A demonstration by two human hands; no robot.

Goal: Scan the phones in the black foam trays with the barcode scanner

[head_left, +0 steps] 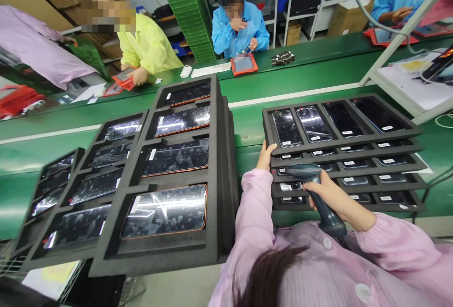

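Observation:
My right hand [331, 194] is closed round the handle of a dark handheld scanner [311, 177], whose head points at the stack of black foam trays [339, 156] before me. Each tray in that stack holds a row of dark phones with white labels. My left hand [265, 155] grips the left front corner of the top tray, thumb on its rim. Both arms are in pink sleeves.
To the left stand taller stacks of black foam trays [222, 165] holding phones with shiny film. Across the green conveyor [300, 80], a person in yellow [148, 47] and a person in blue [240, 29] work with red holders. A white frame [399, 38] stands at right.

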